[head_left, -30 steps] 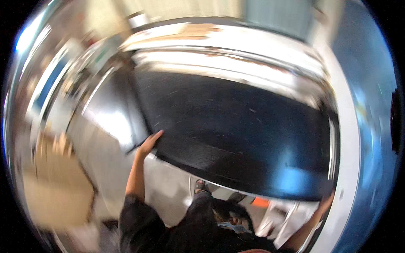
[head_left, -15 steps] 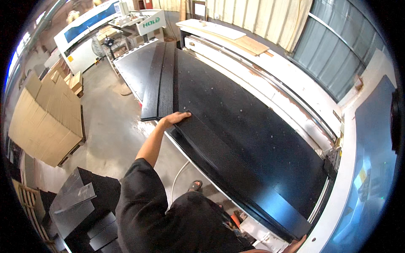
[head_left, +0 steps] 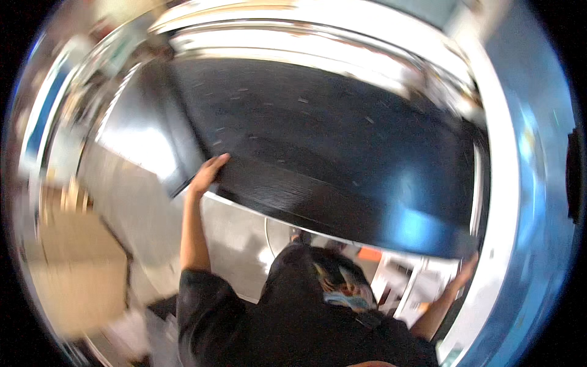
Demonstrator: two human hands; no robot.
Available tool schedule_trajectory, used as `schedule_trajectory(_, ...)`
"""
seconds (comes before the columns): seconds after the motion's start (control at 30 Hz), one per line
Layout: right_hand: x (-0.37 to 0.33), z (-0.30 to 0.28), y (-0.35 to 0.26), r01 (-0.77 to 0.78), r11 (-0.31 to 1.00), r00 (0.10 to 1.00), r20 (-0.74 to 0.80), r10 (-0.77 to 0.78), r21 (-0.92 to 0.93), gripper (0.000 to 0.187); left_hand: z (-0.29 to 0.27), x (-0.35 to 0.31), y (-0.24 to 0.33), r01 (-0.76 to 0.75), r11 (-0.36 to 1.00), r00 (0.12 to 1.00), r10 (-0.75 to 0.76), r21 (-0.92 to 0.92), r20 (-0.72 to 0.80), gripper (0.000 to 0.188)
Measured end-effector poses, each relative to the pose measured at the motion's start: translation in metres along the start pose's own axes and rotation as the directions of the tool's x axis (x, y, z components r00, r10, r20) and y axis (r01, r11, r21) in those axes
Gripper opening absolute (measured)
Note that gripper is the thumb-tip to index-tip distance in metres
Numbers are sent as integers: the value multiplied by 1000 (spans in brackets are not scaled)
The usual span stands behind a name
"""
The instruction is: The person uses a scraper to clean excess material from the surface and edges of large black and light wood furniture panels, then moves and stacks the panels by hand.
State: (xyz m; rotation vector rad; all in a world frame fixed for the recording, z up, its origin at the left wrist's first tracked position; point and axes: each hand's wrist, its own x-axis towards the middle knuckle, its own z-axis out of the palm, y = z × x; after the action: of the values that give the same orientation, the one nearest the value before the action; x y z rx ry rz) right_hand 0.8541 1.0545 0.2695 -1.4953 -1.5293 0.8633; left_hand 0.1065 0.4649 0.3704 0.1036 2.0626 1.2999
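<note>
Our left hand (head_left: 208, 176) grasps the left end of a black board (head_left: 293, 191); our right hand (head_left: 468, 269) meets its right end, fingers too blurred for us to tell their grip. Left of the board stands a cardboard box (head_left: 82, 278), contents hidden. Beneath the board lies a black worktop (head_left: 275, 101); beyond, white machinery (head_left: 354, 13); nearer, grey floor (head_left: 235, 235).

- The head view looks down from above the wearer's torso (head_left: 293, 336), upright, with both forearms entering low in the frame;
- it faces forward over the black board (head_left: 275, 183) at mid-frame, near enough for both hands to show at its edge;
- its wide fisheye reaches cardboard (head_left: 79, 269) lower left and a blue panel (head_left: 544, 183) far right, bending straight edges, with black corners.
</note>
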Motion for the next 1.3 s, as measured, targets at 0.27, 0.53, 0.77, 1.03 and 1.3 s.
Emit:
schedule_trajectory(0.27, -148, 23, -46, -133, 558, 700, -476, -533, -819, 66, 34, -1, 33, -411, 611, 769, 631, 677, -102, 50)
schedule_trajectory(0.53, -176, -28, 68, -262, 776, 884, -465, -45, -574, 45, 187, 29, 165, -800, 294, 563, 672, 524, 482, 45)
schedule_trajectory(0.77, -193, -36, -4, -144, 990, 919, -370, 134, -1, 47, 326, 133, 215, -916, 166, 388, 606, 366, 695, 48)
schedule_trajectory(1.03, -75, 99, -255, 5, 951, 984, 173, 51, -308, 28, 491, 326, 272, -679, 11, 606, 573, 734, 552, 98)
schedule_trajectory(1.3, -50, 165, -292, 87, 843, 951, 297, 88, -530, 33, 461, 300, 196, -669, -19, 579, 615, 743, 536, 97)
